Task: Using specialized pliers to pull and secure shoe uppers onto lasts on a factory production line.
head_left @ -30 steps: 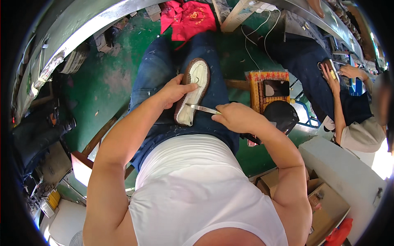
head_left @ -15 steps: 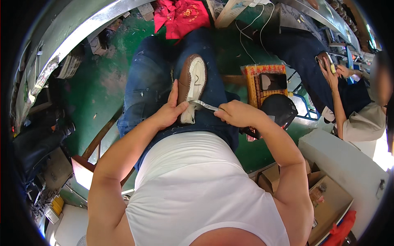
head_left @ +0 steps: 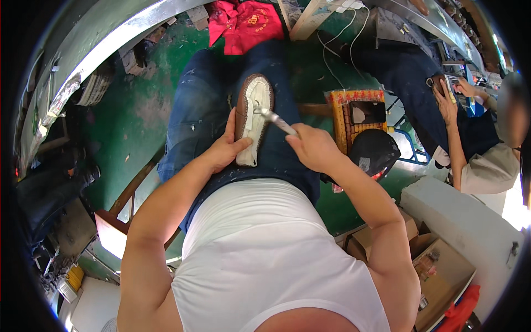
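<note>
A brown shoe (head_left: 240, 119) lies bottom up along my right thigh, its toe end pointing away from me. Its pale, off-white underside (head_left: 259, 91) faces me, with a rough gathered edge around it. My left hand (head_left: 224, 150) is closed on the near end, thumb on the underside and fingers along the brown left side. In my right hand (head_left: 314, 146) is a pair of silver metal pincers (head_left: 280, 123), gripped by the handle. Their head is over the middle of the underside, slightly blurred, so whether it touches cannot be told. A loose whitish strip (head_left: 249, 115) shows beside it.
To the right, a beaded seat mat (head_left: 340, 119) carries a phone (head_left: 367, 112) and a black cap (head_left: 376, 150). Another person's hand (head_left: 444, 98) works farther right. Red cloth (head_left: 246, 25) lies ahead. A metal-edged bench (head_left: 105, 50) curves along the left; cardboard boxes (head_left: 442, 271) stand behind right.
The pincers have moved away from the shoe's near end, forward to the middle of its underside. My left hand still holds the near end, and the shoe has shifted slightly left.
</note>
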`<state>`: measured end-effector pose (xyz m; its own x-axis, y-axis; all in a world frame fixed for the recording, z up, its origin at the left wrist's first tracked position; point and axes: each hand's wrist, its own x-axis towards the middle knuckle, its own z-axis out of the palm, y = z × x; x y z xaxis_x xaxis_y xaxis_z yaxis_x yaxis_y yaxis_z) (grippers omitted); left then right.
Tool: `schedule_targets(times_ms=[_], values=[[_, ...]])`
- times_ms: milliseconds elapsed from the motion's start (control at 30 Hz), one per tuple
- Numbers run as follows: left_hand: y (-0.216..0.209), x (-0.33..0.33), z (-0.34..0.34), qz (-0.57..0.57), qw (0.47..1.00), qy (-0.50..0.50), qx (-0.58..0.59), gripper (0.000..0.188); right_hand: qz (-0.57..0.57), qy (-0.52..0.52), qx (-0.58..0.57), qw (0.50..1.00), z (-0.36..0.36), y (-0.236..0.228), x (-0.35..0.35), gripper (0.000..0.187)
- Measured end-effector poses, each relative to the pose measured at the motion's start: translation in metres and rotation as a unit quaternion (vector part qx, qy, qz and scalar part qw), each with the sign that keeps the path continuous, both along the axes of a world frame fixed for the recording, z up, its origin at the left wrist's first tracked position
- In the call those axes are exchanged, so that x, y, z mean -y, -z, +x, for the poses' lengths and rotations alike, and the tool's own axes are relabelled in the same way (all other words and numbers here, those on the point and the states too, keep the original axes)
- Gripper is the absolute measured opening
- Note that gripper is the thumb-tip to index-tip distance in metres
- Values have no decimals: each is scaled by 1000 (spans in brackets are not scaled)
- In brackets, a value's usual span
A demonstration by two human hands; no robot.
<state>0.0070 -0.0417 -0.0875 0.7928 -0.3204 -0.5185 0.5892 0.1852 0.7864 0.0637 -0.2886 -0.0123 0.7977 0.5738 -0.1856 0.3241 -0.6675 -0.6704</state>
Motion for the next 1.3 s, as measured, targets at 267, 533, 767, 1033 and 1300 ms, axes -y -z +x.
schedule_targets(times_ms=[267,533,767,1033,1300], values=[[-16,13,49,454,882,-46,116,70,67,118,-183,974,33,-9,26,35],[-43,-19,86,53,985,-164,24,51,42,172,358,917,210,-80,58,28],[-235,-64,279,55,954,-233,184,57,-128,217,436,864,411,-75,109,39],[-268,-14,622,696,563,-38,443,77,-18,245,383,891,431,-67,98,39],[-215,74,722,700,453,247,493,49,-30,282,337,898,429,-75,104,41]])
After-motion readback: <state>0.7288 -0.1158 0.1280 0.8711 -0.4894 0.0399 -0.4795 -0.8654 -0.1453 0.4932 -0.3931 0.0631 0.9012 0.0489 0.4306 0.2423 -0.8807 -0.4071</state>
